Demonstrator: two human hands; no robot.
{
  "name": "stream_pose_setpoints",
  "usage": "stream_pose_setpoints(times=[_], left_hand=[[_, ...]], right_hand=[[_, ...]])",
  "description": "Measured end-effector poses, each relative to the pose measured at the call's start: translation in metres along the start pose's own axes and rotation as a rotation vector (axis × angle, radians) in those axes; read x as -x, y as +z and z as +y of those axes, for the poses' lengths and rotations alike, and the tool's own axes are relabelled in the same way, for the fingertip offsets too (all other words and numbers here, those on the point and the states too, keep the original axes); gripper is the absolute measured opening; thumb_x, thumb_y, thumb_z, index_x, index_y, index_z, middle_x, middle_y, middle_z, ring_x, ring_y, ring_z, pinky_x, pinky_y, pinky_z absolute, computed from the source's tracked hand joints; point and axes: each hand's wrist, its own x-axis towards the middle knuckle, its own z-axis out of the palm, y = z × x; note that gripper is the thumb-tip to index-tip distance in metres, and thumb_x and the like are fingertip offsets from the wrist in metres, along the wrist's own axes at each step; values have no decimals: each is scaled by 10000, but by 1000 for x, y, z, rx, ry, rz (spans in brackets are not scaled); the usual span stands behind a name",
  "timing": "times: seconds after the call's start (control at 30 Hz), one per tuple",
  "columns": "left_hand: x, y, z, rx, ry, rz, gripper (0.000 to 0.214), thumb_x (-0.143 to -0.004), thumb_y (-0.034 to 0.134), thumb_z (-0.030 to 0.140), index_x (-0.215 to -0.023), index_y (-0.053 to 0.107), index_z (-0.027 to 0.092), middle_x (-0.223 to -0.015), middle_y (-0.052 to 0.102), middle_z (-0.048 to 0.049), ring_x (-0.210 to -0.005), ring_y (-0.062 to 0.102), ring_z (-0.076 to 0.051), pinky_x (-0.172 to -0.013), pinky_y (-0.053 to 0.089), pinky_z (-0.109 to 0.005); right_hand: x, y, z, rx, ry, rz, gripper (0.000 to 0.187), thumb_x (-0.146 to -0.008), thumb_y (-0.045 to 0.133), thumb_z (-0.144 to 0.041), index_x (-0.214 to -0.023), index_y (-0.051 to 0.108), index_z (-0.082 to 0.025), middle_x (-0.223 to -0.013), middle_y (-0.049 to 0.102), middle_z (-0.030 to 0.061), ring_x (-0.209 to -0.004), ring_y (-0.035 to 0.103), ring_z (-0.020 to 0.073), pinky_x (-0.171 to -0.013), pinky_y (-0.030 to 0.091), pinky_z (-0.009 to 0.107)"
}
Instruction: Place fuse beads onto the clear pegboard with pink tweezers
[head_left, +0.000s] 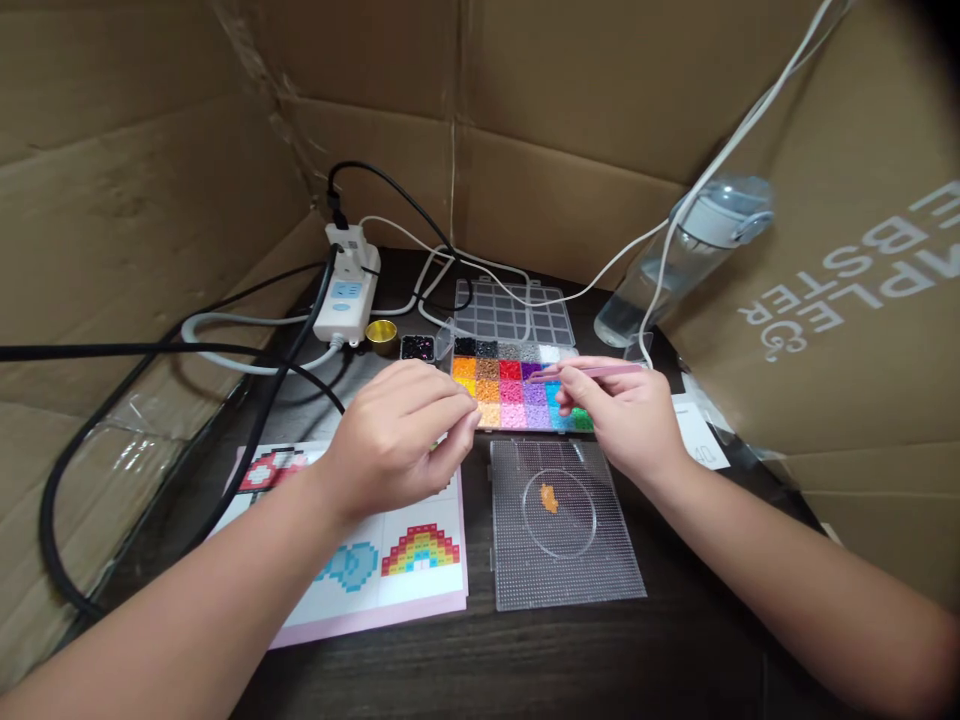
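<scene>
My right hand [626, 415] grips pink tweezers [600, 371], whose tips hover above the purple and red compartments of the bead box [501, 388]. Small beads sorted by colour fill that box, and its clear lid [514, 312] is folded back behind it. Closed fingers of my left hand [409, 435] are at the box's left edge, beside the yellow and peach beads; anything pinched in them is hidden. Nearer me is a clear pegboard [570, 575], with a small cluster of orange beads [549, 498] inside its ring outline. A pattern sheet [409, 595] lies partly under my left forearm.
Behind my left hand are a gold cup [382, 336], a small box of dark beads [417, 347] and a power strip [346, 300] with cables. A water bottle [679, 260] leans at the back right, crossed by a white cord. Cardboard walls [562, 90] enclose the table.
</scene>
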Motion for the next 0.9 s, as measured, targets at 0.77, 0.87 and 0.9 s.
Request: stream_pose_setpoints(times=[0.77,0.87,0.9], left_hand=[[-1,3,-2,-4,19,-3,135,-764,675,75,-851,639,172,-824,709,-50,-735,676,-190,-747,590,-384],[-1,2,-2,-6,15,-5,138,-765,675,77,-851,639,179,-823,711,-49,-742,678,-195,-744,588,-384],[-1,2,-2,-7,14,-5,138,-768,674,81,-853,639,184,-825,712,-45,-743,679,-195,-744,588,-383]], right_hand=[[67,-51,37,-9,-27,-385,105,-862,699,-212,-854,804,-209,-849,779,77,-796,735,183,-716,619,280],[68,-51,38,13,-25,-377,112,-861,698,-187,-854,805,-219,-856,780,69,-803,735,175,-729,615,269],[68,-51,38,17,-26,-376,114,-859,699,-182,-856,806,-222,-858,781,67,-806,735,174,-737,614,267]])
